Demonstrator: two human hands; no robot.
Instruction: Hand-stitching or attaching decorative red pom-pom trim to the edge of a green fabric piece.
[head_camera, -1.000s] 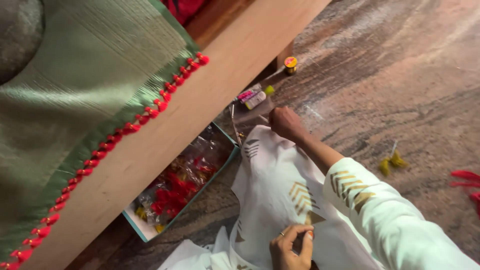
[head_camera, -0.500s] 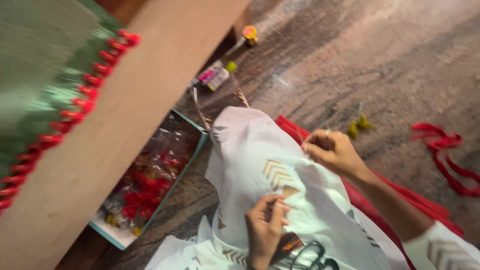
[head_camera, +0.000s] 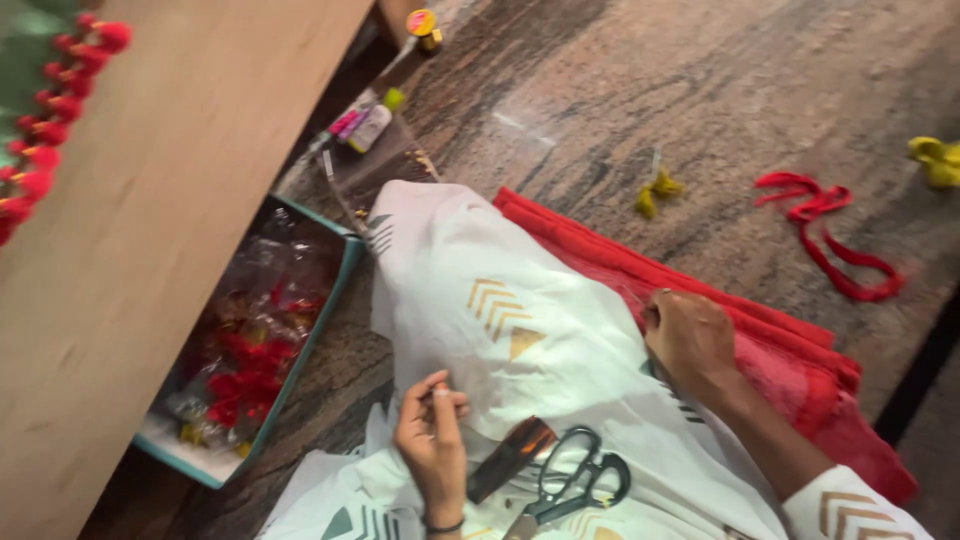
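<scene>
head view: scissors (head_camera: 570, 485) beside left hand (head_camera: 432, 445)

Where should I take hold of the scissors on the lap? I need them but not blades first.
Take the scissors by the two dark finger loops, which point up and to the right, toward the right hand. The blades point down-left, toward the left hand, so come from the right, likely with the right hand.

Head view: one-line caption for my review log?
Right hand on red cloth, left hand pinched near scissors on white garment.
</scene>
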